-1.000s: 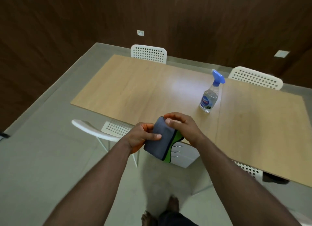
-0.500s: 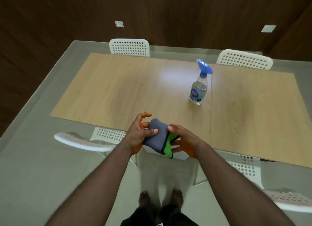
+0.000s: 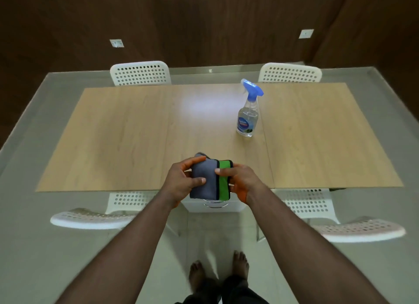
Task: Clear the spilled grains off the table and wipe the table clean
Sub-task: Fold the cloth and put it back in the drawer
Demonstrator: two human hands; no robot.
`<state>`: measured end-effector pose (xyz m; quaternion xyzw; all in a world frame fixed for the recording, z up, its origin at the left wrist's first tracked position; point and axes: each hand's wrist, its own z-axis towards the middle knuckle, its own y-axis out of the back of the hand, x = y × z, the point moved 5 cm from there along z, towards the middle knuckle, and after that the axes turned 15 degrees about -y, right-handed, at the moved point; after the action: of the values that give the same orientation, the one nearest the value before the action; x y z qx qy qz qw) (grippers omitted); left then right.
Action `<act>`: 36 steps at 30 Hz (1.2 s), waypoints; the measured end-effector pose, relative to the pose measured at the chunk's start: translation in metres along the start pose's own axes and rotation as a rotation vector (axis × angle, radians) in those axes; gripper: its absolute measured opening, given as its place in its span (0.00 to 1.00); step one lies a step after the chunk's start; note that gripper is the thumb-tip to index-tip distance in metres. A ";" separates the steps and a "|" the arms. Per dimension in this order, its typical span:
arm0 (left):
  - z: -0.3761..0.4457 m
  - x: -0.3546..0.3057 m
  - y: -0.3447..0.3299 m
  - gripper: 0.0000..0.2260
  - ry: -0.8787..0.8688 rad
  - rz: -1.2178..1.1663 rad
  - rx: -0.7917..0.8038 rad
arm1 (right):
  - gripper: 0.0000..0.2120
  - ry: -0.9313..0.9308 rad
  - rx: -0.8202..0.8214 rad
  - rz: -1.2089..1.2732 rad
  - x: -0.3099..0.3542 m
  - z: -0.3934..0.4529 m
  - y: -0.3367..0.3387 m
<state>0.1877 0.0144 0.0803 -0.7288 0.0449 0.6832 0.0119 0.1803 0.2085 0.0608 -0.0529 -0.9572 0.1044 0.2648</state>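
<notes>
i have both hands, left hand [image 3: 181, 183] and right hand [image 3: 240, 181], gripping the folded cloth [image 3: 209, 181] over the table [image 3: 127, 131] near edge, spray bottle [image 3: 248, 113] ahead-right, nearer my right.

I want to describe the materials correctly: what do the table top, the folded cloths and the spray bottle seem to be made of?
Table top: light wood-look laminate, probably; printed grain, soft sheen.
Folded cloths: soft grey and green fabric, maybe microfibre; matte, limp.
Spray bottle: clear plastic, blue plastic trigger.
</notes>
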 end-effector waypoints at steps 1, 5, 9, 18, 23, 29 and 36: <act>0.001 0.000 0.001 0.32 -0.021 0.074 0.015 | 0.29 0.036 -0.056 0.003 -0.001 0.000 0.000; 0.002 0.001 0.005 0.32 -0.076 0.386 0.086 | 0.65 0.161 -0.219 -0.138 -0.009 -0.003 -0.002; 0.008 0.003 0.006 0.23 -0.070 0.612 0.229 | 0.58 0.358 -0.274 -0.362 -0.011 -0.013 -0.006; 0.004 0.028 0.009 0.12 -0.039 0.402 0.309 | 0.13 0.565 -0.474 -0.789 -0.017 -0.015 -0.002; -0.020 0.053 -0.002 0.12 0.180 -0.118 0.174 | 0.10 0.362 -0.272 -0.427 -0.041 0.003 0.014; -0.033 0.093 -0.021 0.13 0.221 -0.214 0.065 | 0.24 -0.017 0.039 -0.022 -0.089 0.025 0.022; -0.034 0.163 -0.028 0.13 0.225 0.001 0.095 | 0.24 -0.196 0.038 0.003 -0.127 0.069 0.046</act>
<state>0.2338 0.0316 -0.0808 -0.7996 0.0787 0.5940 0.0407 0.2554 0.2217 -0.0708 -0.0388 -0.9762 0.1278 0.1708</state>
